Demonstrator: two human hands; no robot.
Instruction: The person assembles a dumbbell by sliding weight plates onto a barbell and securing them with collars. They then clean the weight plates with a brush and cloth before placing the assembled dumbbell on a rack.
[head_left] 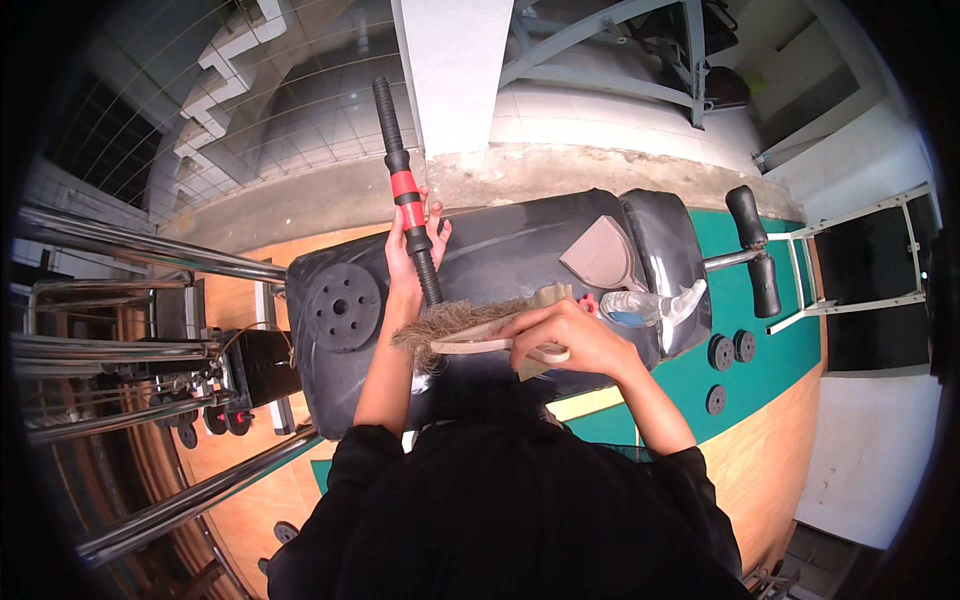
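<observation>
My left hand [402, 268] holds a dumbbell bar [405, 190] slantwise above a black padded bench; the bar has a red middle and ridged black ends. Its fingers curl loosely round the bar's lower half. In my right hand [580, 335] is a hand brush [458, 322] with a cream handle and shaggy brown bristles. The bristles lie close to the bar's lower end; whether they touch it I cannot tell. Beyond the right hand, a brownish dustpan [605, 255] and a clear spray bottle [635, 308] with a white head rest on the bench.
A round black weight plate [340, 307] lies on the left end of the bench [490, 225]. Several small plates [720, 352] are on the green mat [722, 300] at right. Chrome rails [150, 240] of gym equipment stand at left, and a white metal frame [850, 245] at far right.
</observation>
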